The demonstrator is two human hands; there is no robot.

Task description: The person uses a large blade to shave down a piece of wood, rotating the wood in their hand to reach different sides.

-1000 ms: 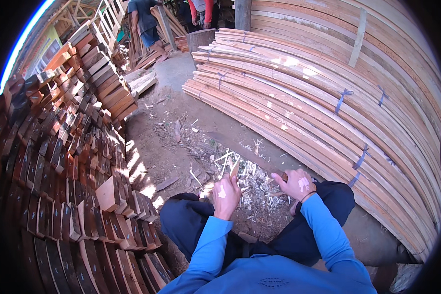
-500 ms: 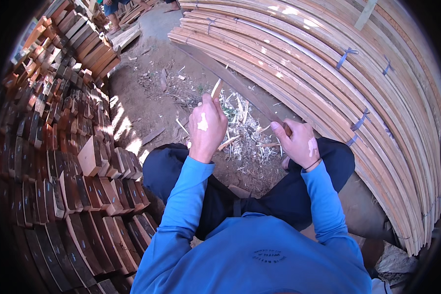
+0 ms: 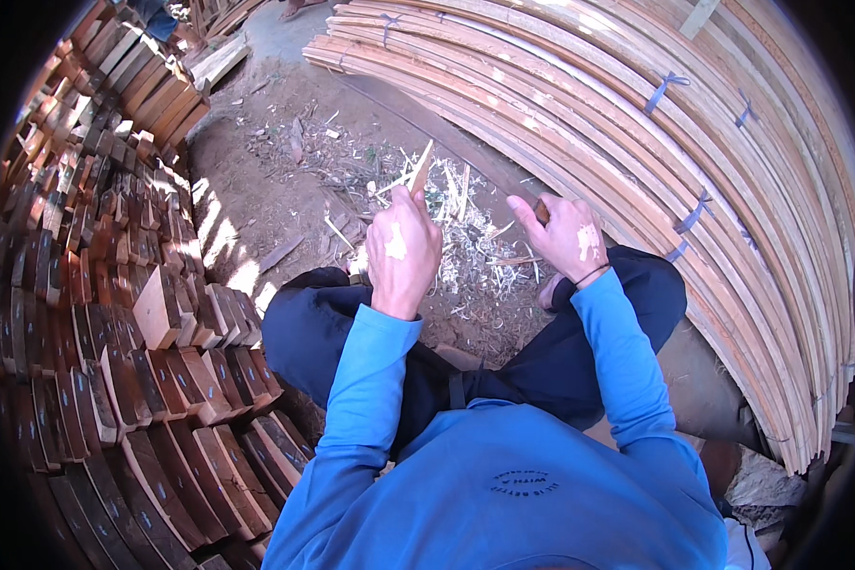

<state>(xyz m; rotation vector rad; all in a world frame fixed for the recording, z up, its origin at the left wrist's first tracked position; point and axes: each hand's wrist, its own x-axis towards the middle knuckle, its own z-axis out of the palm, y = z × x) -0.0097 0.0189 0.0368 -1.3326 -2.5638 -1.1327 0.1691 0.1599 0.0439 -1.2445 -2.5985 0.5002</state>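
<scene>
My left hand (image 3: 405, 249) is closed round a slim piece of wood (image 3: 419, 178), whose pale, freshly cut tip sticks up past my thumb. Off to its right, my right hand (image 3: 568, 235) grips the brown wooden handle (image 3: 541, 210) of a machete. Its long dark blade (image 3: 470, 155) appears to stretch from my fist toward the upper left, in front of the bundled strips. The blade and the wood piece look apart. Curled wood shavings (image 3: 484, 256) lie on the ground below and between my hands.
Bundled long wood strips (image 3: 560, 123), tied with blue ties (image 3: 665, 90), curve along the right. Stacked timber blocks (image 3: 161, 380) rise on the left. A loose dark wood scrap (image 3: 281, 251) lies on the dirt. Another person's leg (image 3: 166, 26) shows at the upper left.
My right hand has moved slightly up and left, and the machete has turned so its blade looks narrower. The left hand still holds the wood piece. The whole view has shifted a little.
</scene>
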